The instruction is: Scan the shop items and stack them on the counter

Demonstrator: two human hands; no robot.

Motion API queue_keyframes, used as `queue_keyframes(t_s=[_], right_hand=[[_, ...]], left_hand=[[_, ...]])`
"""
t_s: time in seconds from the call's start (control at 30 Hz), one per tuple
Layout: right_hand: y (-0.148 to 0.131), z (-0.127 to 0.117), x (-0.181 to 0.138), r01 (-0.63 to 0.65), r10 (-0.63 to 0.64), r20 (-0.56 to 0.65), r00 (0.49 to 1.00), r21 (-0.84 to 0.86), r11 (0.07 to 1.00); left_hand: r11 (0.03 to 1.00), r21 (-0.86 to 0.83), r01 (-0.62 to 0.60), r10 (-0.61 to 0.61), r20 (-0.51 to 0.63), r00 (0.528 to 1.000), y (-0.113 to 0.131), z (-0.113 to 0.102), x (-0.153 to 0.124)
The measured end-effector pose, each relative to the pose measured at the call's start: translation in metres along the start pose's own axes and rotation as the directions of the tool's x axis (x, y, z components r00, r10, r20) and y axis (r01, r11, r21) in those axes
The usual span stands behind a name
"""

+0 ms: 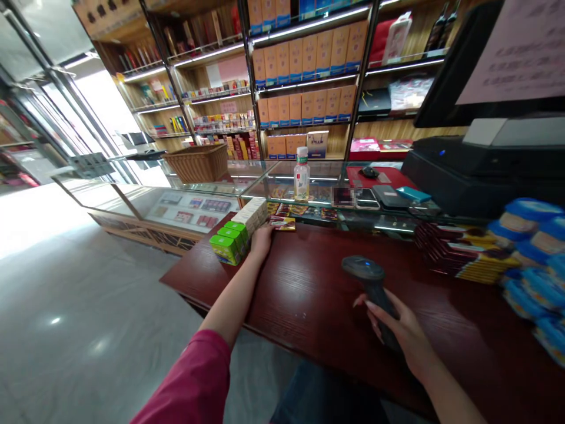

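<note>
My right hand (399,327) is wrapped round the handle of a dark barcode scanner (364,270), held above the brown counter with a small blue light on its head. My left hand (262,240) reaches to the far left part of the counter, against the right side of a row of small white boxes (251,213). Its fingers are blurred and partly hidden, so their grip is unclear. Several green boxes with bright green tops (230,238) continue the row towards me. A brown and yellow packet (283,223) lies just past my left fingertips.
A clear bottle (302,176) stands on the glass display case behind the counter (300,282). Phones (367,199) lie beside it. Stacked brown and yellow packets (463,250) and blue tubs (536,259) occupy the right. A monitor (445,76) overhangs there. A wicker basket (196,164) sits back left.
</note>
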State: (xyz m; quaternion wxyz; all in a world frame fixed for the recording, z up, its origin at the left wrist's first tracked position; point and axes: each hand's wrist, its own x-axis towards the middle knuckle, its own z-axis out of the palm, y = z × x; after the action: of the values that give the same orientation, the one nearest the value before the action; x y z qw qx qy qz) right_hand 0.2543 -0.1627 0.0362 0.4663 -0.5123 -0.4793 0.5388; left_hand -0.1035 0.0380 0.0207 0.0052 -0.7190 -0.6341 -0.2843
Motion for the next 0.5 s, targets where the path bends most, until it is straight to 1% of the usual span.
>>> queue_keyframes(t_s=[0.03, 0.1, 0.2, 0.27, 0.37, 0.5], right_hand=[[0.000, 0.000, 0.000, -0.005, 0.005, 0.003, 1.000, -0.002, 1.000], [0.001, -0.001, 0.000, -0.017, 0.017, 0.014, 1.000, -0.005, 1.000], [0.002, -0.002, -0.001, -0.027, 0.028, 0.017, 0.999, -0.021, 0.999], [0.002, -0.002, -0.002, -0.041, 0.041, -0.001, 0.999, -0.033, 0.999], [0.001, -0.001, -0.002, -0.052, 0.052, -0.016, 0.999, -0.019, 0.998], [-0.002, 0.000, -0.003, -0.047, 0.047, -0.004, 0.999, 0.019, 0.999]], left_hand=[[0.998, 0.058, 0.014, -0.014, 0.016, 1.000, 0.002, 0.002, -0.001], [0.991, 0.137, -0.011, 0.005, 0.038, 0.999, 0.010, 0.005, -0.006], [0.982, 0.152, -0.114, 0.100, 0.097, 0.990, 0.024, 0.011, -0.014], [0.978, 0.155, -0.138, 0.117, 0.138, 0.984, 0.031, 0.015, -0.017], [0.978, 0.188, -0.095, 0.063, 0.167, 0.984, 0.033, 0.020, -0.014], [0.977, 0.211, -0.035, -0.005, 0.185, 0.983, 0.027, 0.022, -0.003]])
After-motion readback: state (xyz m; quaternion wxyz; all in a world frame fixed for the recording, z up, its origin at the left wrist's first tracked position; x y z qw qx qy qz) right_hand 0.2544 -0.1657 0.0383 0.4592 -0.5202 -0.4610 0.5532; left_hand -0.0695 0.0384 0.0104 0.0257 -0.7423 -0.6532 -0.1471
